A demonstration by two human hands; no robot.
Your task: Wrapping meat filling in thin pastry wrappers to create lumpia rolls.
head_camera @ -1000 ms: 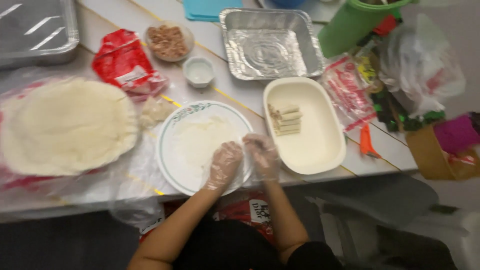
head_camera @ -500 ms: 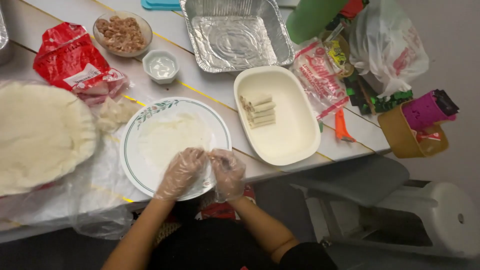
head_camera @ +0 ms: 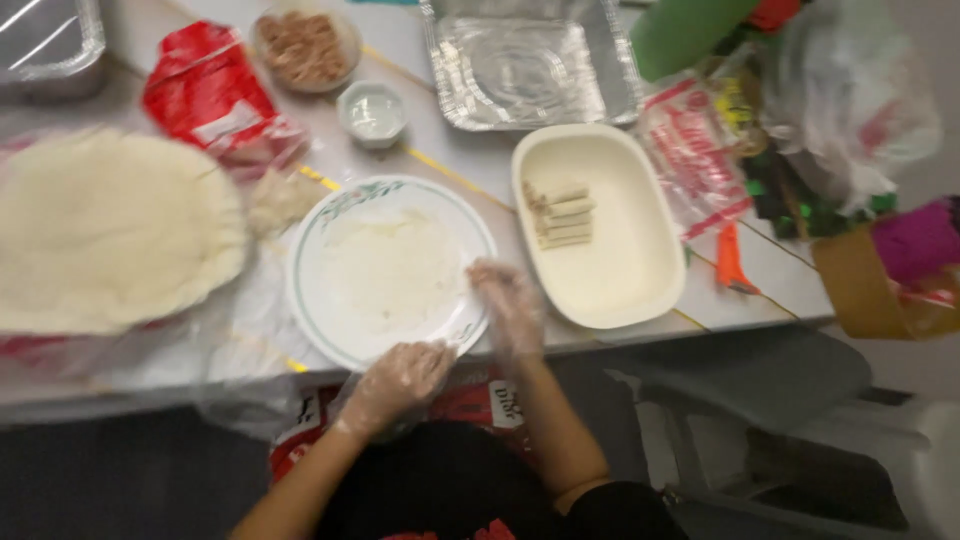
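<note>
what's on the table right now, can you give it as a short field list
left hand: clear-gloved left hand at the near rim of the round white plate with green trim
right hand: clear-gloved right hand at the plate's right edge
on plate: thin pale round wrapper, flat
right of plate: cream oval dish with a few rolled wraps
left of plate: big stack of pale round wrappers
far side: empty foil tray, small bowl of minced filling

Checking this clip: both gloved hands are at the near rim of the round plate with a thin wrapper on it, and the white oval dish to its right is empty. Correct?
Not quite. The white oval dish is not empty: the head view shows a few finished rolls lying in it. The rest holds: left hand and right hand, both gloved, are at the near rim of the round plate, which carries a thin wrapper.
</note>
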